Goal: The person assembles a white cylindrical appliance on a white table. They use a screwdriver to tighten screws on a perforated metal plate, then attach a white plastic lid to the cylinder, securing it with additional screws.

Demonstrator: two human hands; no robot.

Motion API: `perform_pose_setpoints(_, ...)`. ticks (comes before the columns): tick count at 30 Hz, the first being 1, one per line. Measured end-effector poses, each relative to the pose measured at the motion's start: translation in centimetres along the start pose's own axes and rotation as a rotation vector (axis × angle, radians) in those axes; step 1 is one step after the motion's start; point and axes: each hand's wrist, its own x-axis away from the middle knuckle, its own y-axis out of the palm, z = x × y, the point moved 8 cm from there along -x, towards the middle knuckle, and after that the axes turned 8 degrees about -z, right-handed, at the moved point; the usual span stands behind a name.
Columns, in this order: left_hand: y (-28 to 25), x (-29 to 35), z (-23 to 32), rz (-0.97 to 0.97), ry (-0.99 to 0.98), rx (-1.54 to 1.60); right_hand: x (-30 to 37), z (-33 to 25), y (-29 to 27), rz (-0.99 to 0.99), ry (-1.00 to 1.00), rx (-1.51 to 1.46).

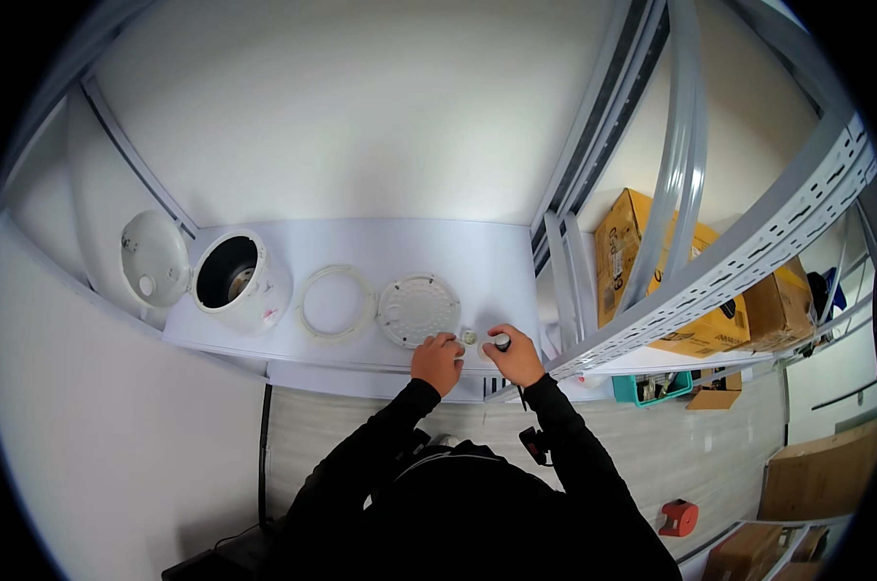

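Note:
My left hand [438, 362] rests near the table's front edge with its fingers drawn together. Its fingertips are at a small round pale part [469, 337]; whether they grip that part or something hidden, I cannot tell. Just to the right, my right hand [518, 356] is closed around a small cylindrical piece [501, 341], dark with a light top. Behind my left hand lies a white perforated disc [419, 310] with small fittings at its rim. A pale ring [308, 315] lies flat to the left of the disc.
A white cylindrical housing [274, 290] with a dark inside stands on the white table [390, 242]. Left of it leans a round white lid [148, 261]. Metal uprights and a slotted beam [739, 261] border the right, near yellow cartons [622, 242] and a teal bin [642, 389].

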Motion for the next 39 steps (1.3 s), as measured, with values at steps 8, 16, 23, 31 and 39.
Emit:
perform_pose_setpoints(8, -2.9, 0.5, 1.7, 0.034, 0.057, 0.105, 0.2, -5.6, -1.5, 0.087, -0.261, -0.064)
perform_pose_setpoints(16, -9.7, 2.4, 5.4, 0.057, 0.255, 0.258, 1.0, -14.0, -0.5, 0.012, -0.408, -0.434)
perform_pose_setpoints(23, -15.4, 6.7, 1.0, 0.004, 0.212, 0.328, -0.4, -19.8, 4.1, -0.106, -0.473, -0.756)
perform_pose_setpoints(31, -24.7, 14.4, -9.8, 0.178, 0.093, 0.283, -3.2, -29.0, 16.5, -0.249, -0.469, -0.435)
perform_pose_setpoints(39, -36.0, 21.1, -21.9, 0.325, 0.121, 0.005, -4.9, -36.6, 28.2, -0.545, -0.163, -0.274)
